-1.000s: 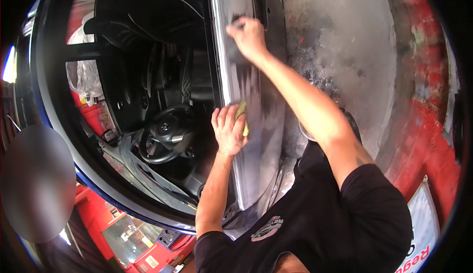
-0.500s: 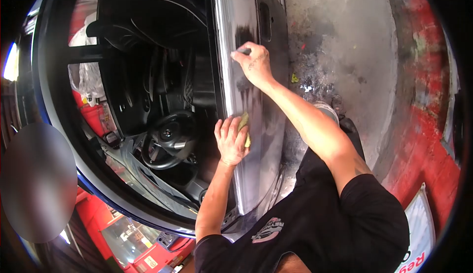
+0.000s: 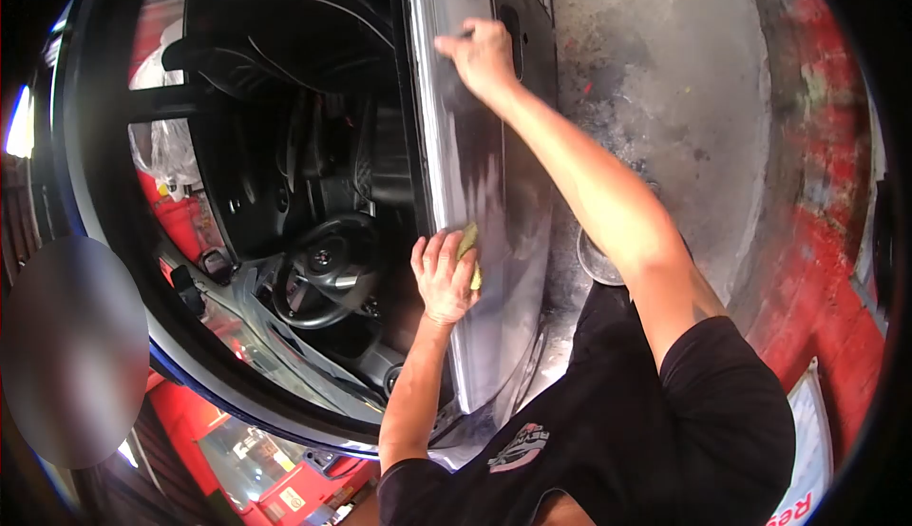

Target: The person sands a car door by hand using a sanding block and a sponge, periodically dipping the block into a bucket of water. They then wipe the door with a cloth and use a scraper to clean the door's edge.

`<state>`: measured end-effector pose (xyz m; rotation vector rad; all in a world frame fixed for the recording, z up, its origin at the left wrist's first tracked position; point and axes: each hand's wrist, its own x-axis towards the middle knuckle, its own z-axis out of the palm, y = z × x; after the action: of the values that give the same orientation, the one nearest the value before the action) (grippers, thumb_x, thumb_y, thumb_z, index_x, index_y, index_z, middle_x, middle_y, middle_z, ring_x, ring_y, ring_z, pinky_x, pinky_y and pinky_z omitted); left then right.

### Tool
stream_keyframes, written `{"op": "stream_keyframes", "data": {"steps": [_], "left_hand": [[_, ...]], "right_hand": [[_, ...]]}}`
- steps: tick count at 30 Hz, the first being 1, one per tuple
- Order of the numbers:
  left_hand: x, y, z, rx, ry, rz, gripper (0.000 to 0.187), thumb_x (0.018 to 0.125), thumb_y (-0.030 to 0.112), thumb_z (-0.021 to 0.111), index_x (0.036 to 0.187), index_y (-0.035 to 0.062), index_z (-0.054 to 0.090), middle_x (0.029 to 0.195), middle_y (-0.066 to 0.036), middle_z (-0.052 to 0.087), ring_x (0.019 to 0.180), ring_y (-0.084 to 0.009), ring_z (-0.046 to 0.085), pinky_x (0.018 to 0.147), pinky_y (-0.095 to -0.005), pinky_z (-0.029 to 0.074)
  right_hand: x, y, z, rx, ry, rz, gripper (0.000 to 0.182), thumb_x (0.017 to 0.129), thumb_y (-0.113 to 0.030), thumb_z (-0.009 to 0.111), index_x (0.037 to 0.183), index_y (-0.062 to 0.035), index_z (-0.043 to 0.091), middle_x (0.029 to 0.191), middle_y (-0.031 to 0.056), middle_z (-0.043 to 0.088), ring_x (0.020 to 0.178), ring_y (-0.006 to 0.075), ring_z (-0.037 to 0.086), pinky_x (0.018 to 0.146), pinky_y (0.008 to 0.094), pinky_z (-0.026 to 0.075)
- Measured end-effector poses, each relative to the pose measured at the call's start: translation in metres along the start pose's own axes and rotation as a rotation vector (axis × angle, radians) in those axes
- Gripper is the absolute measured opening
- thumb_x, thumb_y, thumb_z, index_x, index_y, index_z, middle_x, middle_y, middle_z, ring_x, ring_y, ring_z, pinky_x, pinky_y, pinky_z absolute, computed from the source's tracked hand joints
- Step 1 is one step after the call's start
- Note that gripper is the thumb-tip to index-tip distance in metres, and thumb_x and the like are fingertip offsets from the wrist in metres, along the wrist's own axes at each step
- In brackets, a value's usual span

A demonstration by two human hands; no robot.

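Observation:
My left hand (image 3: 444,274) rests on the upper edge of the car door (image 3: 480,336), fingers bent round a yellow-green cloth (image 3: 471,246). Further up the same door, my right hand (image 3: 486,58) is closed in a pinch, slightly smeared by motion. A small dark piece shows between its thumb and fingers, too hidden to name. Under that hand the door surface is patchy, with pale grey areas and streaky dark ones. A recess for the door handle (image 3: 514,37) lies just beside the right hand.
Through the window opening show a steering wheel (image 3: 326,269) and dark seats (image 3: 285,13). A concrete floor (image 3: 665,70) runs along the door, up to a red wall (image 3: 822,231). A round metal-rimmed object (image 3: 597,262) is partly hidden by my right arm. Red equipment (image 3: 313,493) stands beyond the car.
My right hand has moved up along the door, away from my left hand, still pinching the small dark piece. The left hand and cloth have stayed nearly in place.

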<state>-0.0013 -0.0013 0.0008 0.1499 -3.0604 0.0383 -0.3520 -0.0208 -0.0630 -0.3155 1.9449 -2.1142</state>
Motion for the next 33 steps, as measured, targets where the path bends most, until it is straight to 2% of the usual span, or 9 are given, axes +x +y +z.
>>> {"op": "stream_keyframes", "data": {"steps": [3,7,13,18,20,23,30,32,33], "left_hand": [[0.000,0.004,-0.004,-0.026,0.014,-0.005,0.042,0.073,0.026,0.075,0.112,0.0136,0.072,0.136,-0.012,0.065,0.132,-0.0367,0.058,0.117,-0.0604,0.037],[0.000,0.004,-0.002,-0.016,0.008,-0.003,0.042,0.074,0.031,0.071,0.113,0.0144,0.073,0.135,-0.012,0.065,0.132,-0.0359,0.058,0.118,-0.0602,0.036],[-0.005,0.005,-0.003,-0.009,-0.005,-0.023,0.044,0.072,0.028,0.073,0.113,0.0141,0.073,0.136,-0.011,0.065,0.132,-0.0357,0.058,0.117,-0.0603,0.037],[-0.001,0.003,-0.001,-0.005,0.005,-0.008,0.044,0.072,0.029,0.073,0.114,0.0143,0.073,0.137,-0.011,0.065,0.133,-0.0359,0.058,0.117,-0.0600,0.037],[0.001,0.000,-0.001,-0.004,-0.002,-0.004,0.045,0.072,0.030,0.073,0.114,0.0143,0.073,0.137,-0.011,0.065,0.133,-0.0359,0.058,0.117,-0.0599,0.037],[-0.001,0.001,0.001,0.020,-0.002,-0.014,0.045,0.072,0.031,0.072,0.114,0.0144,0.073,0.137,-0.011,0.065,0.133,-0.0358,0.057,0.116,-0.0598,0.037],[0.001,0.004,-0.001,0.000,-0.005,-0.013,0.044,0.073,0.031,0.072,0.114,0.0151,0.073,0.137,-0.011,0.065,0.132,-0.0359,0.058,0.116,-0.0599,0.038],[0.004,0.001,-0.002,0.003,-0.014,-0.012,0.044,0.073,0.031,0.072,0.115,0.0152,0.073,0.137,-0.011,0.065,0.132,-0.0358,0.058,0.116,-0.0599,0.038],[0.003,0.001,-0.003,0.005,-0.012,-0.014,0.044,0.073,0.032,0.072,0.114,0.0152,0.073,0.137,-0.011,0.065,0.132,-0.0357,0.058,0.116,-0.0600,0.038]], "right_hand": [[-0.002,0.015,0.011,-0.052,0.149,-0.075,0.033,0.083,-0.026,0.085,0.082,0.0041,0.073,0.072,0.0255,0.072,0.069,0.0370,0.074,0.067,0.0460,0.056],[-0.070,-0.007,-0.012,0.075,-0.083,0.236,0.023,0.084,-0.019,0.083,0.087,0.0033,0.076,0.071,0.0209,0.074,0.067,0.0269,0.074,0.069,0.0410,0.057],[0.048,-0.011,0.001,-0.012,0.070,-0.021,0.027,0.080,-0.022,0.086,0.081,0.0019,0.074,0.070,0.0248,0.071,0.065,0.0345,0.073,0.064,0.0454,0.055],[-0.031,0.007,-0.006,0.081,-0.016,0.001,0.029,0.082,-0.025,0.085,0.087,0.0028,0.077,0.070,0.0236,0.071,0.068,0.0368,0.073,0.071,0.0457,0.057],[-0.014,0.015,-0.001,-0.056,0.000,-0.071,0.031,0.084,-0.025,0.087,0.088,0.0031,0.075,0.064,0.0196,0.067,0.061,0.0218,0.068,0.062,0.0419,0.053],[0.068,0.006,0.007,-0.049,0.123,-0.191,0.034,0.081,-0.024,0.084,0.085,0.0073,0.072,0.072,0.0238,0.072,0.070,0.0379,0.074,0.072,0.0473,0.057],[-0.025,0.001,-0.007,0.065,-0.025,0.025,0.030,0.083,-0.024,0.085,0.084,0.0036,0.074,0.069,0.0231,0.070,0.067,0.0351,0.073,0.067,0.0479,0.056],[0.013,-0.005,-0.007,-0.019,-0.075,-0.027,0.031,0.086,-0.026,0.085,0.091,0.0039,0.078,0.067,0.0183,0.071,0.064,0.0241,0.071,0.064,0.0415,0.054],[0.041,-0.009,-0.008,-0.027,-0.084,-0.020,0.030,0.082,-0.024,0.086,0.094,0.0026,0.079,0.074,0.0241,0.073,0.071,0.0343,0.075,0.071,0.0445,0.058]]}}
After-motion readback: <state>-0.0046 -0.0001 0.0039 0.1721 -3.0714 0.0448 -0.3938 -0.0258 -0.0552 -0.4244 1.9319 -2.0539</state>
